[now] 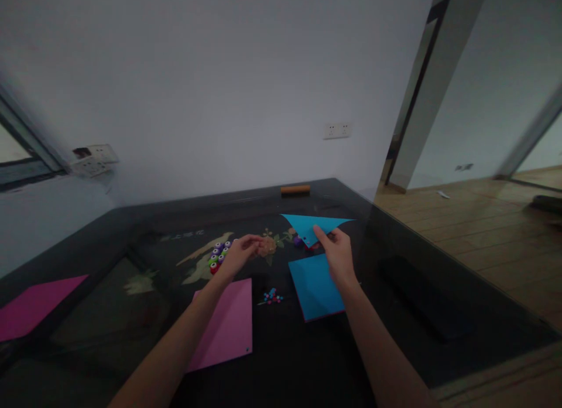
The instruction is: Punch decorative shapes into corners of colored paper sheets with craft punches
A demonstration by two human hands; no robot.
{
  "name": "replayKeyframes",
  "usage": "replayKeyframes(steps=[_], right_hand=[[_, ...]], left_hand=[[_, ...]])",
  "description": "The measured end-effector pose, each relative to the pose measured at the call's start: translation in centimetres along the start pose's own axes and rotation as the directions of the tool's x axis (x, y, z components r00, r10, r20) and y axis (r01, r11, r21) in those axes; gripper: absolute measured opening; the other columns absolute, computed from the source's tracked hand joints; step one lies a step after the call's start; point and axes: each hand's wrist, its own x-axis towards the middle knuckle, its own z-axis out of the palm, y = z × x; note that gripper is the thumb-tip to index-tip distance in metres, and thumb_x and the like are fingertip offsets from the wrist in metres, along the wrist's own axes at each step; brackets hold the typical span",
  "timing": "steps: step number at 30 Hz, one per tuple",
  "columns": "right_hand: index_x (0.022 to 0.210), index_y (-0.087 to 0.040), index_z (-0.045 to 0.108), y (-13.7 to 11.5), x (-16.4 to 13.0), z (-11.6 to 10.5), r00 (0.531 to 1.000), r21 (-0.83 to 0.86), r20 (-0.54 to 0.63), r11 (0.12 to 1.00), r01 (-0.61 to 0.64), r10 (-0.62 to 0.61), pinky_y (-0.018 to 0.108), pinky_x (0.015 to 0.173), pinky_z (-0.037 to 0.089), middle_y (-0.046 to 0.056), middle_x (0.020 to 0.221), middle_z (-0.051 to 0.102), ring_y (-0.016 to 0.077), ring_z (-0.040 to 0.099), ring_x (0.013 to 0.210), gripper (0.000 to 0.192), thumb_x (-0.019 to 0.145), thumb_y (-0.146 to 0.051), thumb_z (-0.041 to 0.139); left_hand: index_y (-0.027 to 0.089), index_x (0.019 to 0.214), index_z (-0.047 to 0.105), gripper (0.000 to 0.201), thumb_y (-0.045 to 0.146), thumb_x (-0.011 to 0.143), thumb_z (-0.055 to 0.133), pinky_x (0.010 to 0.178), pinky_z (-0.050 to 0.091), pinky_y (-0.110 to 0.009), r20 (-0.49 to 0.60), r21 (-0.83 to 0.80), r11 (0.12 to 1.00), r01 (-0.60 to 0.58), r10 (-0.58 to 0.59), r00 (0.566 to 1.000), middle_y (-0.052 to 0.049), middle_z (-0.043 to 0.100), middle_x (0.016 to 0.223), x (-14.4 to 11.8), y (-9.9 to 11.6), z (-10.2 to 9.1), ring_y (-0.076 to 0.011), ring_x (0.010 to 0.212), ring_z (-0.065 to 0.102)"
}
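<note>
Dim room, pale wall, dark shiny tabletop (395,261) with a flower picture under the glass. Right hand (338,253) pinching a blue paper (314,225), lifted up off the tabletop so its corner hangs free. Left hand (239,253) curled, fingertips together near small round punches (219,254); cannot tell what sits inside. Below, flat and close by for easy reach: another blue sheet (316,288), pink sheet (228,326), tiny colored bits (272,297) between them.

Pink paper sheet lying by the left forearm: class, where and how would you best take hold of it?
Probably pinch the pink paper sheet at its near right corner, coming from the right: it lies flat on the black table, and the left forearm crosses its left edge.
</note>
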Motion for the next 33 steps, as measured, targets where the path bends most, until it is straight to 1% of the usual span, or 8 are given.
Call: replayKeyframes(steps=[6, 13, 19, 23, 25, 27, 30, 33], right_hand=[[0.063, -0.016, 0.061, 0.1, -0.5, 0.5, 0.982, -0.014, 0.181, 0.998, -0.059, 0.061, 0.026, 0.051, 0.045, -0.001, 0.053, 0.061, 0.013, 0.054, 0.048, 0.03, 0.065, -0.043, 0.073], [0.073, -0.018, 0.067, -0.5, -1.8, 1.0, 0.903, -0.002, 0.38, 0.976, -0.217, 0.201, 0.029, 0.06, 0.051, 0.001, 0.068, 0.068, 0.0158, 0.062, 0.06, 0.026, 0.063, -0.041, 0.076], [0.075, -0.018, 0.071, -1.3, -2.3, 1.1, 0.77, -0.112, 0.562, 0.95, -0.291, 0.302, 0.029, 0.064, 0.051, 0.004, 0.074, 0.07, 0.017, 0.064, 0.066, 0.023, 0.063, -0.037, 0.076], [0.075, -0.018, 0.071, -1.4, -2.2, 0.9, 0.67, -0.243, 0.65, 0.933, -0.264, 0.359, 0.031, 0.068, 0.051, 0.004, 0.079, 0.071, 0.0178, 0.064, 0.069, 0.023, 0.065, -0.038, 0.074], [0.078, -0.017, 0.071, -1.2, -2.1, 0.8, 0.643, -0.27, 0.671, 0.93, -0.251, 0.369, 0.031, 0.069, 0.051, 0.005, 0.081, 0.071, 0.0179, 0.064, 0.071, 0.024, 0.067, -0.039, 0.072], [0.082, -0.016, 0.071, -0.8, -2.0, 0.9, 0.656, -0.273, 0.663, 0.932, -0.237, 0.361, 0.029, 0.064, 0.05, 0.005, 0.08, 0.07, 0.017, 0.063, 0.068, 0.027, 0.069, -0.04, 0.071], [0.084, -0.015, 0.069, -0.1, -1.6, 1.1, 0.743, -0.251, 0.586, 0.944, -0.212, 0.323, 0.024, 0.053, 0.045, 0.003, 0.073, 0.068, 0.0139, 0.059, 0.059, 0.03, 0.068, -0.041, 0.071], [0.075, -0.015, 0.068, 0.6, -1.3, 1.1, 0.827, -0.243, 0.491, 0.955, -0.172, 0.274, 0.023, 0.049, 0.042, 0.0, 0.062, 0.063, 0.0114, 0.053, 0.051, 0.026, 0.066, -0.04, 0.072]], left_hand=[[0.016, 0.092, 0.066, 0.031, 0.039, 0.071, 0.065, 0.067, 0.049, -0.026, 0.014, -0.235, 0.964, 0.127, -0.127, 0.992, -0.006, 0.069, 0.088, -1.4, 0.3, -2.2, -0.0141, 0.07, 0.062], [0.017, 0.084, 0.068, 0.026, 0.04, 0.073, 0.065, 0.068, 0.052, -0.029, 0.135, -0.414, 0.871, 0.265, -0.23, 0.964, -0.011, 0.07, 0.089, -2.3, 0.3, -2.5, -0.0169, 0.073, 0.065], [0.017, 0.079, 0.065, 0.037, 0.053, 0.075, 0.059, 0.066, 0.053, -0.034, 0.191, -0.44, 0.834, 0.333, -0.276, 0.942, -0.01, 0.07, 0.08, -2.7, 1.3, -2.7, -0.0199, 0.07, 0.065], [0.016, 0.081, 0.066, 0.038, 0.052, 0.07, 0.064, 0.057, 0.05, -0.03, 0.142, -0.389, 0.879, 0.276, -0.239, 0.961, -0.008, 0.068, 0.073, -2.6, 1.9, -3.3, -0.0177, 0.061, 0.06], [0.017, 0.081, 0.066, 0.032, 0.045, 0.066, 0.07, 0.058, 0.048, -0.028, 0.108, -0.351, 0.909, 0.225, -0.199, 0.974, -0.005, 0.067, 0.073, -2.6, 2.4, -3.8, -0.0165, 0.061, 0.059], [0.018, 0.077, 0.066, 0.025, 0.041, 0.065, 0.07, 0.057, 0.046, -0.027, 0.085, -0.302, 0.936, 0.179, -0.161, 0.983, -0.003, 0.066, 0.071, -2.8, 3.0, -4.2, -0.0153, 0.06, 0.058], [0.021, 0.071, 0.066, 0.017, 0.037, 0.067, 0.068, 0.052, 0.042, -0.024, 0.047, -0.217, 0.969, 0.12, -0.113, 0.993, -0.001, 0.062, 0.065, -3.1, 4.2, -4.6, -0.0133, 0.056, 0.054], [0.021, 0.065, 0.067, 0.013, 0.034, 0.067, 0.067, 0.05, 0.041, -0.023, 0.019, -0.137, 0.989, 0.063, -0.061, 0.998, 0.0, 0.06, 0.061, -3.2, 5.2, -4.7, -0.0135, 0.055, 0.052]])
